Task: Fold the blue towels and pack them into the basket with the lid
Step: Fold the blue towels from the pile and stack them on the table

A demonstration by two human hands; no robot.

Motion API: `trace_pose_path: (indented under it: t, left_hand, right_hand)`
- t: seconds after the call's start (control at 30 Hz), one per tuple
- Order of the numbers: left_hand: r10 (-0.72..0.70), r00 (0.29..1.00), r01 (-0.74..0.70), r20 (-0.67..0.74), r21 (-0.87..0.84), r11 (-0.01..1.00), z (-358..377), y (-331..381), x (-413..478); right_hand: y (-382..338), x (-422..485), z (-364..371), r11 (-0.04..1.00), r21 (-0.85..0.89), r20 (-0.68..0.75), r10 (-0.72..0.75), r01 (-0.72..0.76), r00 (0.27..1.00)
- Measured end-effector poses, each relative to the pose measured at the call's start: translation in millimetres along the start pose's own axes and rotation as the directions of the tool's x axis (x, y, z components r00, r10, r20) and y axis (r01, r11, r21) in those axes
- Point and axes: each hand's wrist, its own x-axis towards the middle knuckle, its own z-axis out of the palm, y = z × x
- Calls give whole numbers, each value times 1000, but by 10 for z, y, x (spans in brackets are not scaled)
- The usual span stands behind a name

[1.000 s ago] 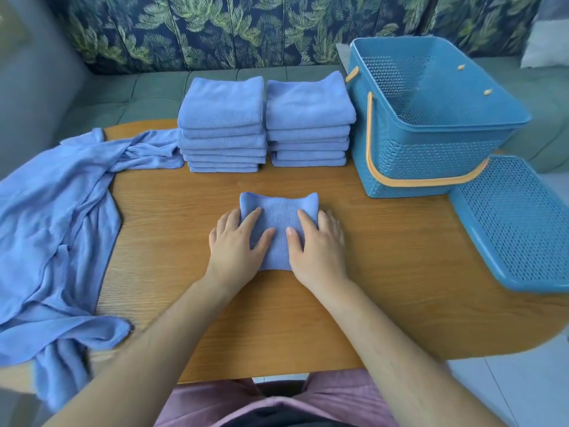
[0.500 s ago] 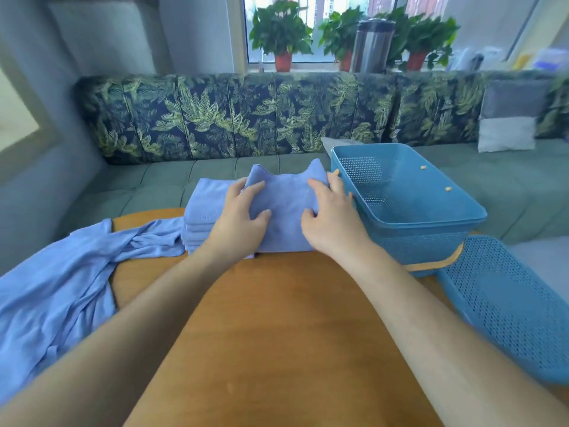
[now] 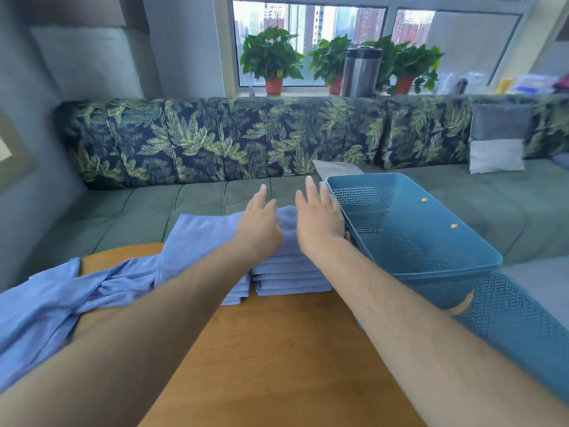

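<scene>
Leaf-print sofa cushions [image 3: 197, 140] and a green seat run beyond the hands. Under them the wooden bench [image 3: 277, 359] carries unfolded towels [image 3: 46, 306] to their left, the empty basket [image 3: 409, 238] touching the right hand [image 3: 320, 223], and folded stacks [image 3: 289, 272] beneath. Both hands, left hand [image 3: 260, 228] included, lie open and flat, gripping nothing. Uneven pressing could topple the stack.

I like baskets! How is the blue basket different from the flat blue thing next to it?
The basket is deep with tall walls; the lid is flat and shallow. The basket stands upright behind the lid, while the lid lies low at the table's right edge. The basket has a yellow handle; none shows on the lid. Both are blue plastic with little holes.
</scene>
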Motion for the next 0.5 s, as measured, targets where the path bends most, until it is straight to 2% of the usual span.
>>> trace_pose_path:
  t: [0.07, 0.13, 0.2, 0.27, 0.3, 0.37, 0.5]
  left_hand:
    - [91, 995, -92, 49, 24, 995, 19, 79, 24]
    - [236, 968, -242, 84, 64, 968, 149, 38, 34]
    - [328, 916, -366, 230, 144, 919, 372, -155, 72]
    - [259, 912, -331, 317, 201, 922, 464, -175, -6]
    - [195, 925, -283, 325, 249, 926, 423, -143, -58]
    - [154, 931, -255, 330, 288, 923, 362, -89, -119]
    - [198, 948, -236, 251, 130, 963, 256, 3, -111]
  right_hand:
    - [-48, 40, 78, 998, 36, 0, -47, 47, 999]
    - [-45, 52, 249, 996, 81, 151, -33, 21, 988]
    - [-19, 42, 437, 998, 57, 265, 0, -16, 964]
    - [-15, 20, 564, 998, 52, 304, 18, -35, 952]
    - [-35, 16, 585, 998, 51, 307, 23, -41, 951]
    - [-60, 2, 573, 997, 50, 322, 31, -50, 946]
    - [-36, -41, 418, 999, 43, 302, 0, -14, 953]
